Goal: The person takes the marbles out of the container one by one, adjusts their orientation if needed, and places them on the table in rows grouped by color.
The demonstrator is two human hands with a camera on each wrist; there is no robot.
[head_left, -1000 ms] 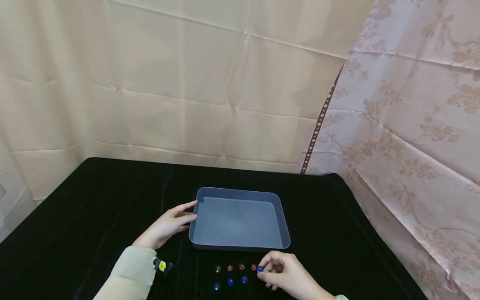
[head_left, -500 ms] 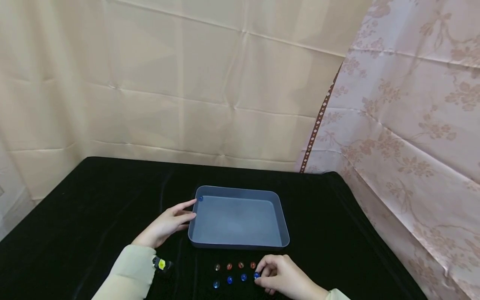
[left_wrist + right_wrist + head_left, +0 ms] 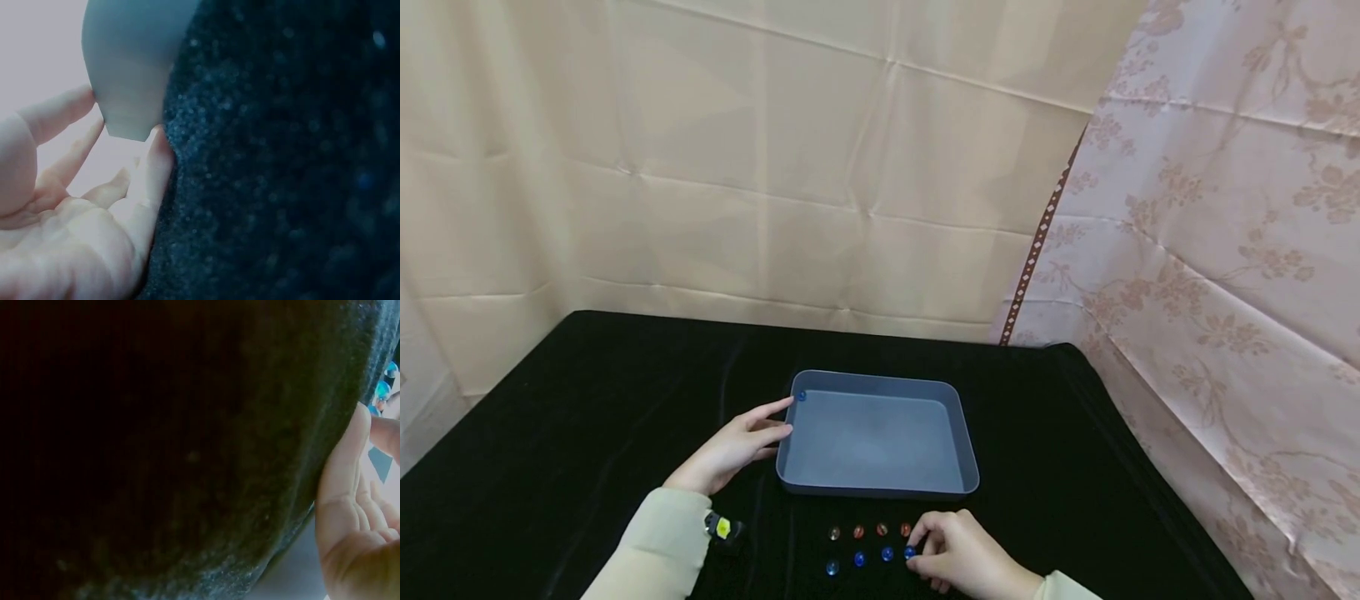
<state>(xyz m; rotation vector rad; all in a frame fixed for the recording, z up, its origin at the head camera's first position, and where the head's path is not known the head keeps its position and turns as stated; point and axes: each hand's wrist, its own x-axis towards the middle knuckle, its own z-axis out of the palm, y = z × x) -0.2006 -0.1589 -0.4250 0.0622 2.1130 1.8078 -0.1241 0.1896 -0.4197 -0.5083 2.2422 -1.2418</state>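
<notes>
My right hand (image 3: 958, 552) pinches a blue marble (image 3: 910, 552) between thumb and fingertips, low over the black cloth at the right end of the near row. Three more blue marbles (image 3: 860, 559) lie to its left. Behind them runs a row with a clear marble (image 3: 834, 533) and three reddish marbles (image 3: 882, 529). My left hand (image 3: 730, 450) touches the left wall of a blue-grey tray (image 3: 880, 489) with its fingertips, the fingers extended. The left wrist view shows thumb and fingertips against the tray's outer wall (image 3: 128, 94).
Inside the tray's far left corner sits a small blue marble (image 3: 802, 397). A black cloth (image 3: 647, 375) covers the table. Cream curtains (image 3: 737, 167) hang behind it and a pink floral curtain (image 3: 1210, 250) on the right.
My right hand has brought the blue marble down and slightly left, into line with the near row of blue marbles. The left hand stays at the tray.
</notes>
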